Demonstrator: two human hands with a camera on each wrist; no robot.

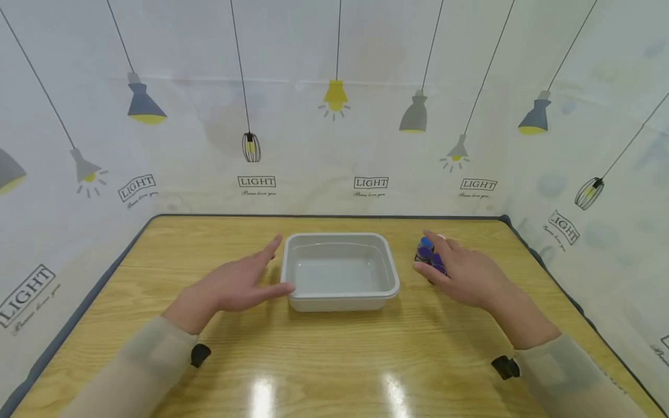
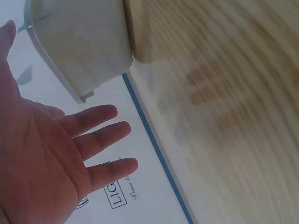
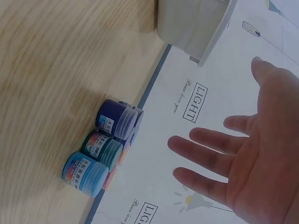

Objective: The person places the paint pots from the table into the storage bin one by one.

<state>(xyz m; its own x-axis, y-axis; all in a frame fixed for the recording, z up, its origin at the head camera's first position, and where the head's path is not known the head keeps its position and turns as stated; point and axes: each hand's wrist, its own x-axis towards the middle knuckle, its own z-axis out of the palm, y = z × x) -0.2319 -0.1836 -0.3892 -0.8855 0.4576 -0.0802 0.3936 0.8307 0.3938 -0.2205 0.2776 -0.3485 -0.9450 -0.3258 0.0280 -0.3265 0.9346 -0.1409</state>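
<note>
A white plastic tub (image 1: 337,273) stands on the table. Beside its left wall is my left hand (image 1: 235,284), fingers spread, with the thumb tip overlapping the near left corner of the rim in the head view. In the left wrist view the palm of that hand faces the tub wall (image 2: 88,42) and holds nothing. My right hand (image 1: 467,273) hovers over a cluster of small paint jars (image 1: 424,253), fingers extended and partly covering them. The right wrist view shows a dark blue jar (image 3: 112,119), a green jar (image 3: 100,149) and a light blue jar (image 3: 83,173), with several more behind.
The wooden table (image 1: 324,354) ends at a dark edge strip (image 1: 334,216). Around it hangs a pale wall sheet (image 1: 308,128) printed with lamps and the word LIGHT. Small black devices sit at both sleeve cuffs.
</note>
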